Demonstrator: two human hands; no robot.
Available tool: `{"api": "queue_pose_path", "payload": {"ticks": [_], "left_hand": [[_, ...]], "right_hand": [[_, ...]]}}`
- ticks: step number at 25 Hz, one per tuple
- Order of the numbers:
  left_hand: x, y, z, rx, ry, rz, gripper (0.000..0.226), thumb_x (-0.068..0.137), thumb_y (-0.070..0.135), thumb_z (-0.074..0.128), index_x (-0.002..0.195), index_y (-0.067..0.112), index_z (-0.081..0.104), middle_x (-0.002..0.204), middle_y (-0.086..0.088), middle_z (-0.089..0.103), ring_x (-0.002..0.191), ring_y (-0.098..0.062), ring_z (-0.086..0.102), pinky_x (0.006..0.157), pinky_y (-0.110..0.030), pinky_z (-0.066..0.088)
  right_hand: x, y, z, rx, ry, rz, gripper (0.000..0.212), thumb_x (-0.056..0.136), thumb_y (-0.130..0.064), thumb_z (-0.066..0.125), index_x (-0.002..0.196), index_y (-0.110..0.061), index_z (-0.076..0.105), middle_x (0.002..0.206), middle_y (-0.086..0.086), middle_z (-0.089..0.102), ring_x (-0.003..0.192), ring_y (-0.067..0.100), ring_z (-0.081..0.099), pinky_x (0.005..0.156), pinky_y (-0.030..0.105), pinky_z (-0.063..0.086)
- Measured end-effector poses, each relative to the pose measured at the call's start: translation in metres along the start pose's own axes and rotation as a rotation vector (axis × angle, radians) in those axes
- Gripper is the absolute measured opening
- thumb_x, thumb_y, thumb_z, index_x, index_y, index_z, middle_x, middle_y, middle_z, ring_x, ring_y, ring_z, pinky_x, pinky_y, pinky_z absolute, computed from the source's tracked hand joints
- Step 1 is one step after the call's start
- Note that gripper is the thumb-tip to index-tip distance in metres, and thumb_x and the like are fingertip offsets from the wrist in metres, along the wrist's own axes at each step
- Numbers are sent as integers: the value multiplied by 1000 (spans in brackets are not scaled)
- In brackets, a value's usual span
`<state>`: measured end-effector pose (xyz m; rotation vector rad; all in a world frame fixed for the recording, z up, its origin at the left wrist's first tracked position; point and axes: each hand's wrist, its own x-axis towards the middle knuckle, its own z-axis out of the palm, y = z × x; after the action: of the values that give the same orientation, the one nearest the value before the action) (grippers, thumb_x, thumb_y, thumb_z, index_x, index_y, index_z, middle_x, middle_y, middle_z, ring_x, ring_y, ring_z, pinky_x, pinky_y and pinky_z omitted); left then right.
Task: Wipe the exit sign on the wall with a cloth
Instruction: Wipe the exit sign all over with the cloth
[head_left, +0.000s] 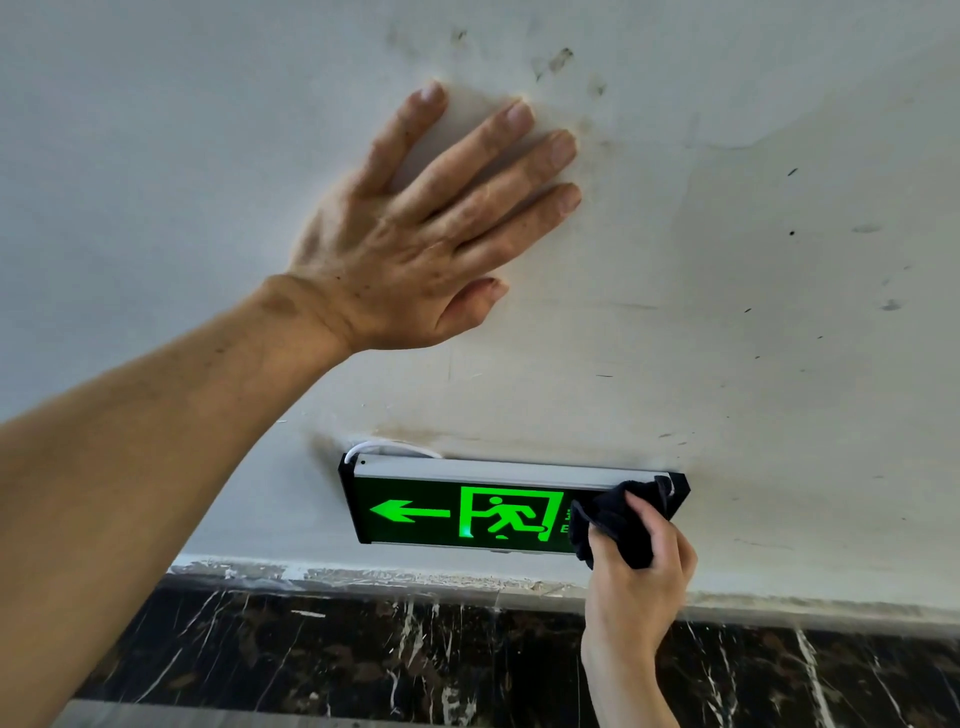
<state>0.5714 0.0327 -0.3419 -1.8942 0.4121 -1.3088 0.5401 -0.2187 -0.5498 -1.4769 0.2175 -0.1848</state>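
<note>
A lit exit sign (457, 512) is fixed low on the white wall, black with a green arrow pointing left and a green running figure. Its top edge is a grey metal strip. My right hand (641, 577) grips a dark cloth (618, 519) and presses it against the sign's right end, covering that part of the face. My left hand (431, 228) lies flat on the wall well above the sign, fingers spread, holding nothing.
The white wall (753, 291) carries dark smudges and scuffs, heaviest near the top and just above the sign. A white cable (374, 446) loops out behind the sign's top left corner. A black marble skirting (363, 654) with white veins runs below.
</note>
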Motion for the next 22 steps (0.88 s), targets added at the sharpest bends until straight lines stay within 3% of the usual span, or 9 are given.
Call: {"api": "queue_pose_path", "payload": {"ticks": [8,10,13,15,19,22], "left_hand": [[0,-1,-1,29,-9,8,71,96,44,40,160,14,28,162,-9,27,147,-33,28,120,-56,11],[0,0,-1,25,-4,14,71,97,44,40,160,14,28,162,-9,28,147,-33,29,120,-56,11],[0,-2,0,23,-4,10,71,98,44,43,160,14,28,162,-9,28,147,-34,30,120,-56,10],[-2,-2,-1,27,-4,7,71,98,45,43,160,14,27,162,-10,28,147,-35,30,120,-56,10],[-1,-1,-3,21,-10,6,72,97,44,45,160,14,28,162,-10,27,147,-35,28,120,-56,9],[1,-2,-2,32,-6,17,72,98,45,44,160,14,27,162,-10,27,147,-35,28,120,-56,9]], "right_hand": [[10,2,-6,-62,-4,-29,49,73,-6,77,84,-52,64,107,-22,45,99,9,59,85,30,51],[9,4,-4,-107,16,-73,48,72,-7,77,85,-50,64,106,-18,46,100,7,58,84,22,49],[9,13,-1,-182,16,-166,43,71,-2,76,91,-39,66,112,-7,45,95,-12,54,71,1,44],[14,24,-9,-275,27,-156,38,71,0,75,91,-31,66,113,-5,44,91,-5,56,69,5,46],[24,57,-25,-471,35,93,39,75,-3,72,85,-38,60,109,-4,44,90,19,54,76,32,45],[29,71,-30,-540,-37,175,37,76,-5,71,83,-39,59,109,-2,47,83,20,55,70,30,43]]}}
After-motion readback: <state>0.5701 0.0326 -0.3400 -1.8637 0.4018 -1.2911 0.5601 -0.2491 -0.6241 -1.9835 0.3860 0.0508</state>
